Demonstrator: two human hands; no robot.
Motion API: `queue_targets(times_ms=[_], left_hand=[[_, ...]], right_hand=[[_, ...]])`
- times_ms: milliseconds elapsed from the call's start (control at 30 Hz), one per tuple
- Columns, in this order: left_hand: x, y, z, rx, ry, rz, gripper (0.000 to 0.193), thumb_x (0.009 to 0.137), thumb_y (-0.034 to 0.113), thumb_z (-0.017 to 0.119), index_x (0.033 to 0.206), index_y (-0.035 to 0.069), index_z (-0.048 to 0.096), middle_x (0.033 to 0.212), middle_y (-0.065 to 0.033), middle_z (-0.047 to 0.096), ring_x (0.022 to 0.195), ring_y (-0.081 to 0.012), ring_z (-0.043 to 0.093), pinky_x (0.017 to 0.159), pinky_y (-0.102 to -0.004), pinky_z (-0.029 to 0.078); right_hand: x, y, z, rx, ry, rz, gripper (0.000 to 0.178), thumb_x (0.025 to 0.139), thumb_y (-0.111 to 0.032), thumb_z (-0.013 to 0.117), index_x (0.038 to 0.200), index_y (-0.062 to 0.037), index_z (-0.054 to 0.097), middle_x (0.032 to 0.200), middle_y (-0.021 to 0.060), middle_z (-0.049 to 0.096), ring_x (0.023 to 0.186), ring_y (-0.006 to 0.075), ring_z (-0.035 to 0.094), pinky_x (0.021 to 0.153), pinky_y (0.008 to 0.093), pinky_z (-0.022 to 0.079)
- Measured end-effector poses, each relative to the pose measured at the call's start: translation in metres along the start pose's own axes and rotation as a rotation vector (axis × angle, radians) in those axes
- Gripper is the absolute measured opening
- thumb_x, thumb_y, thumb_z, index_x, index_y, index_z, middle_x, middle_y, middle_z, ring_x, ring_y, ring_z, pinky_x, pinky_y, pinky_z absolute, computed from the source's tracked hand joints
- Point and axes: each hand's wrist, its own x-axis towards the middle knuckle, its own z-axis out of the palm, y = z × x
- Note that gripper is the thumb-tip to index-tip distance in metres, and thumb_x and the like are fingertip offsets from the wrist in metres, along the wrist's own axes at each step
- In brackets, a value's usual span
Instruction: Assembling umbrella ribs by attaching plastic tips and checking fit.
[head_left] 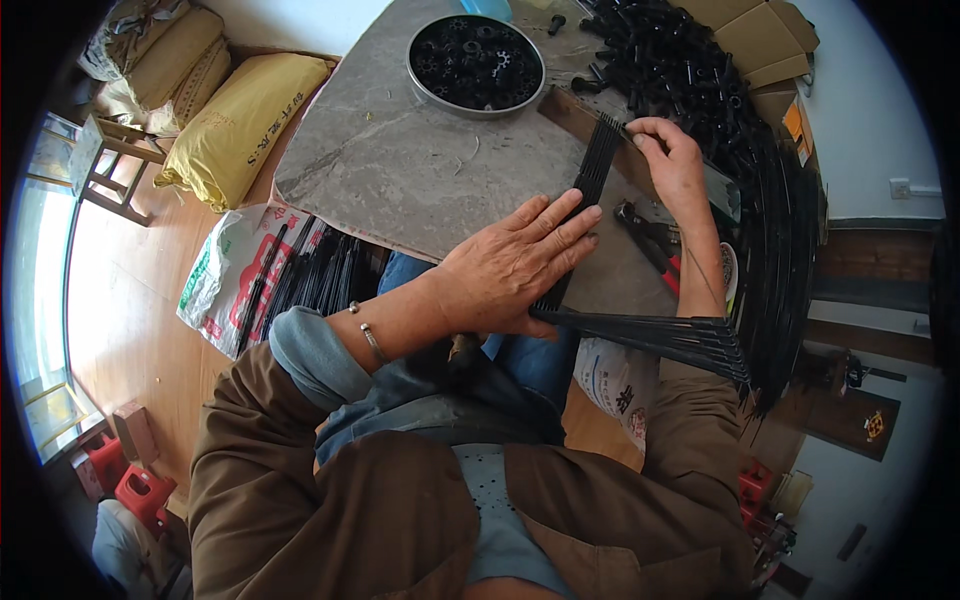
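My left hand (525, 250) lies flat across a row of thin black rods, which look like umbrella ribs (597, 160), its fingers stretched out and pressing them to the table. The row bends near the table edge, and more rod lengths run right to a hinged end below my right forearm. By the far ends of the rods, my right hand (672, 165) pinches thumb and forefinger together; what lies between them is too small to make out. A wooden strip (570, 113) sits beside the rod tips. Pliers with red and black handles (650, 245) rest between my hands.
On the grey table (350, 150) stands a round metal bowl (477, 112) of small black toothed rings. Black tubular parts (660, 50) are heaped at the far right, with long black rods (790, 270) hanging beside them. More rods (315, 275) lie on a bag at left, near a yellow sack (240, 125).
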Motion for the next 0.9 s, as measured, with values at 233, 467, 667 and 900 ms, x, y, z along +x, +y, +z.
queue_targets(times_ms=[233,467,667,900], left_hand=[[0.0,0.0,0.0,-0.005,-0.016,-0.002,0.104,0.061,0.057,0.074,0.139,0.001,0.035,0.152,-0.0163,0.021,0.143,-0.0328,0.015,0.116,-0.0433,0.017],[0.0,0.0,-0.001,0.009,-0.02,-0.01,0.103,0.062,0.056,0.074,0.139,0.0,0.035,0.152,-0.0164,0.02,0.143,-0.0327,0.015,0.116,-0.0429,0.017],[0.001,0.0,-0.001,-0.001,-0.017,-0.001,0.102,0.063,0.056,0.073,0.139,0.0,0.035,0.152,-0.0167,0.02,0.143,-0.0331,0.015,0.116,-0.0428,0.017],[0.0,0.0,-0.001,0.012,-0.014,-0.011,0.101,0.063,0.056,0.074,0.139,0.0,0.036,0.152,-0.017,0.02,0.143,-0.0331,0.015,0.115,-0.0421,0.018]], right_hand=[[0.003,-0.006,-0.002,-0.082,-0.059,0.089,0.014,0.084,-0.004,0.058,0.096,-0.0032,0.066,0.084,0.0079,0.066,0.075,0.0178,0.062,0.071,0.0282,0.048],[0.008,-0.015,0.002,-0.092,-0.07,0.086,0.012,0.084,-0.003,0.06,0.094,-0.0017,0.063,0.081,0.006,0.066,0.073,0.0143,0.061,0.07,0.0273,0.048],[0.016,-0.004,0.014,0.112,-0.027,0.043,0.015,0.081,0.0,0.062,0.096,-0.0011,0.061,0.083,0.005,0.065,0.076,0.0125,0.061,0.071,0.0245,0.048],[0.011,-0.008,-0.011,-0.257,-0.104,0.057,0.016,0.083,-0.011,0.062,0.097,-0.006,0.068,0.09,0.0108,0.068,0.08,0.023,0.066,0.074,0.0324,0.05]])
